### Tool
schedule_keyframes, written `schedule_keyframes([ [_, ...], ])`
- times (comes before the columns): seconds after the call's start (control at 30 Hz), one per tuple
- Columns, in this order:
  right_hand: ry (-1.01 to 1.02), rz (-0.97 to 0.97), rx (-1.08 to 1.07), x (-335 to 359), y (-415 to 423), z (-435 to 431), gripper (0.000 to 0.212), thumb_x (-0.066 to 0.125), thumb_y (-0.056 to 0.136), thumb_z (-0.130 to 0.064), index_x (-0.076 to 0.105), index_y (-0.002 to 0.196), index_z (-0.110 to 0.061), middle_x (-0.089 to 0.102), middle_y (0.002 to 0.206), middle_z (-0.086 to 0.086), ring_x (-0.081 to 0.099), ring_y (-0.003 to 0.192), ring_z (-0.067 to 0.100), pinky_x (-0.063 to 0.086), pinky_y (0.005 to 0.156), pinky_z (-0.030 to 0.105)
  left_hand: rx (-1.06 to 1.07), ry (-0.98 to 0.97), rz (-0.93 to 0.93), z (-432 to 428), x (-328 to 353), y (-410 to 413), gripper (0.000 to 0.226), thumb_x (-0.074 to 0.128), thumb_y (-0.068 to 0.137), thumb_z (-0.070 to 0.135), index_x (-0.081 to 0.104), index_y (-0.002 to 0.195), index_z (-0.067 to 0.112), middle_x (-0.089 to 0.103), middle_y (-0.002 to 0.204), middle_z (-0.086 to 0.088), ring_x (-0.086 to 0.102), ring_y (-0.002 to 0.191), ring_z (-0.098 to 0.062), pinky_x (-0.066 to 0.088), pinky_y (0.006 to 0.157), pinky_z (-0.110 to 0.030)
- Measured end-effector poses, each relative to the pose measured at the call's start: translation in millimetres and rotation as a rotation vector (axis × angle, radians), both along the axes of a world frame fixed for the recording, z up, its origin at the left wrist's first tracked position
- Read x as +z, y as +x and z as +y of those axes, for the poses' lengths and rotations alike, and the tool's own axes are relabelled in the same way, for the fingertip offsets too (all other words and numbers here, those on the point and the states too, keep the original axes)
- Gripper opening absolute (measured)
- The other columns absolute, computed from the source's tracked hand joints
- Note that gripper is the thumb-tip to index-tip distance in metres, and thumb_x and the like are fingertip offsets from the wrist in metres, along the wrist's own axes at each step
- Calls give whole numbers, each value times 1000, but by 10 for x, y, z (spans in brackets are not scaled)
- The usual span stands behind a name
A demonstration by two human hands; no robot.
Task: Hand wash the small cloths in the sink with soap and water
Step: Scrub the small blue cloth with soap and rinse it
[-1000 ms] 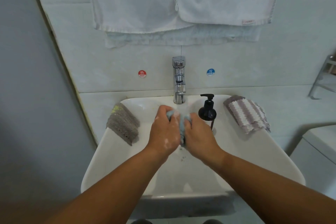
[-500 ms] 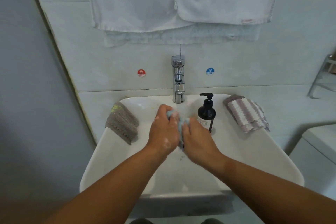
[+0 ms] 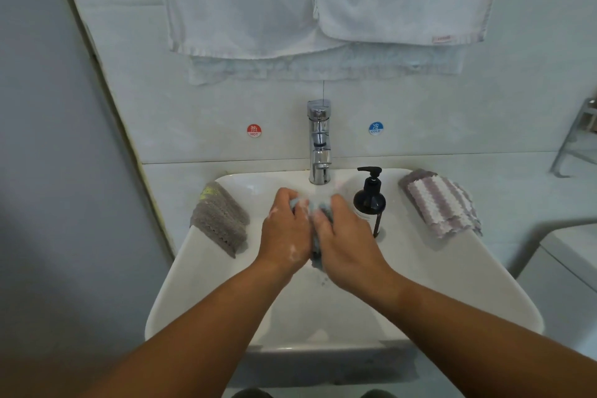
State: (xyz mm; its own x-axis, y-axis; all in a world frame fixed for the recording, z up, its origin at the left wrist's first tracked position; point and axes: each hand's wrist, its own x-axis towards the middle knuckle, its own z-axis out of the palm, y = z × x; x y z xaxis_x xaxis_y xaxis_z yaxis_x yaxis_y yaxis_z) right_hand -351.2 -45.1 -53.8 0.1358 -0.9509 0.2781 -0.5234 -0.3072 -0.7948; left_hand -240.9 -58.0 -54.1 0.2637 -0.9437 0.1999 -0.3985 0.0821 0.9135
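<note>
Over the white sink [image 3: 420, 294], my left hand [image 3: 284, 233] and my right hand [image 3: 347, 245] both grip a small light-blue cloth [image 3: 315, 245] bunched between them. Soap foam speckles my left hand. Most of the cloth is hidden by my fingers. A grey cloth [image 3: 219, 220] lies folded on the sink's left rim. On the right rim lies a purple-and-white striped cloth [image 3: 439, 203]. A black soap pump bottle [image 3: 370, 199] stands just right of my right hand. The chrome tap [image 3: 319, 145] stands behind my hands; no water stream shows.
White towels [image 3: 323, 3] hang on the wall above the tap. Hot [image 3: 254, 130] and cold [image 3: 375, 128] stickers flank the tap. A metal rack [image 3: 578, 139] juts in at the right edge, and a white fixture [image 3: 568, 268] sits lower right. A grey wall closes the left.
My right hand has slid back and forth against the left, rubbing the blue cloth. Both hands stay over the basin's middle, and the soap bottle's lower half shows more.
</note>
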Motion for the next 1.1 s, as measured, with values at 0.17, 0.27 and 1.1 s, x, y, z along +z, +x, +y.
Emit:
schedule_keyframes([
  [0.17,-10,-80,-135,37,-77,-218,22,46,107,-32,53,92,-18,60,81,-3,63,76,15,54,64,24,-146,67,24,137,-56,-127,13,37,109,33,47,109,25,61,98,-5,64,82,-19,53,53,-25],
  [0.27,88,40,-116,-69,-74,-130,24,39,108,-33,51,99,-16,61,86,2,63,77,19,58,67,37,-58,-63,47,109,99,-109,11,40,109,31,49,110,25,59,99,3,65,91,-15,63,74,-33],
  [1.1,82,-33,-96,-57,-112,-89,19,46,104,-30,54,94,-16,65,79,3,63,66,15,49,51,22,-24,-80,108,181,173,-221,9,45,105,27,50,98,28,60,94,1,64,88,-18,63,74,-41],
])
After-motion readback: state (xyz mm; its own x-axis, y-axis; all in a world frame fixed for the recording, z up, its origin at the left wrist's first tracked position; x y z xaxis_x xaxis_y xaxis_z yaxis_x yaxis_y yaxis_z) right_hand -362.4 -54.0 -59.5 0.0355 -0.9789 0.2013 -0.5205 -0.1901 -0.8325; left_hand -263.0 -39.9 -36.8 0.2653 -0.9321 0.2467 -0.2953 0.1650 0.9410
